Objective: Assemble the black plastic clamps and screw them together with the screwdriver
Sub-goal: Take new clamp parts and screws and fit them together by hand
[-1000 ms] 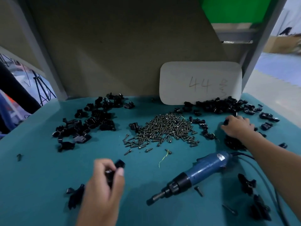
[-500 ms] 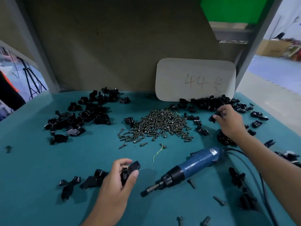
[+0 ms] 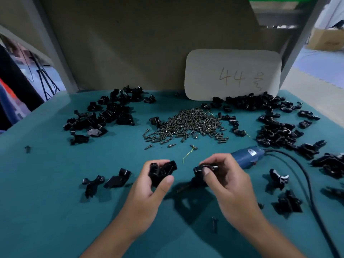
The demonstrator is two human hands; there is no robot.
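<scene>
I see bench point(image 3: 55, 183) covered in matt teal mat; clamp halves point(image 3: 273, 135) black plastic, slight sheen; screws point(image 3: 188, 123) dark glossy metal; screwdriver point(image 3: 247, 157) smooth blue plastic; card point(image 3: 232, 71) matt white.

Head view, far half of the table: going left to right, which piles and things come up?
Left clamp pile → screw pile → white card → right clamp pile.

White rounded card point(image 3: 232, 74) marked "44" leans on the beige back panel point(image 3: 139, 43), standing on the teal worktop point(image 3: 46, 202). Thin yellow-green thread point(image 3: 188, 155) lies on worktop. Brown cardboard box point(image 3: 327, 40) far right.
</scene>
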